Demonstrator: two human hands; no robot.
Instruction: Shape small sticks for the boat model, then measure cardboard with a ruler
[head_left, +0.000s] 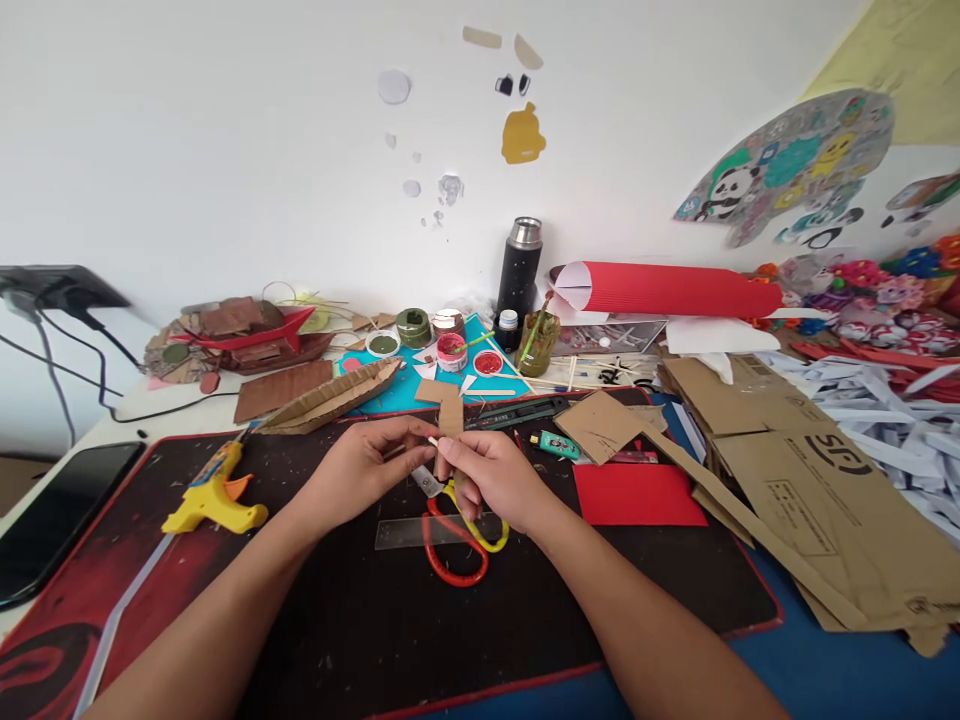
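Observation:
My left hand (pixel 379 465) is pinched closed at the middle of the dark mat, its fingertips meeting those of my right hand (pixel 491 475). Between them shows the end of a small whitish piece (pixel 433 441), gripped by my right hand; whether my left fingers also hold it is too small to tell. Directly behind the fingers lies a cardboard strip (pixel 451 415). Scissors with red and yellow handles (pixel 456 578) rest beneath my hands, over a clear ruler (pixel 397 533). A dark cutter (pixel 517 411) lies just beyond my right hand.
A yellow glue gun (pixel 214 500) and a phone (pixel 64 515) lie left. Behind are a cardboard boat shape (pixel 330 398), paint jars (pixel 451 352) and a black flask (pixel 520 270). Red paper (pixel 640 495), a green tube (pixel 556 445) and flattened cardboard (pixel 825 510) are on the right.

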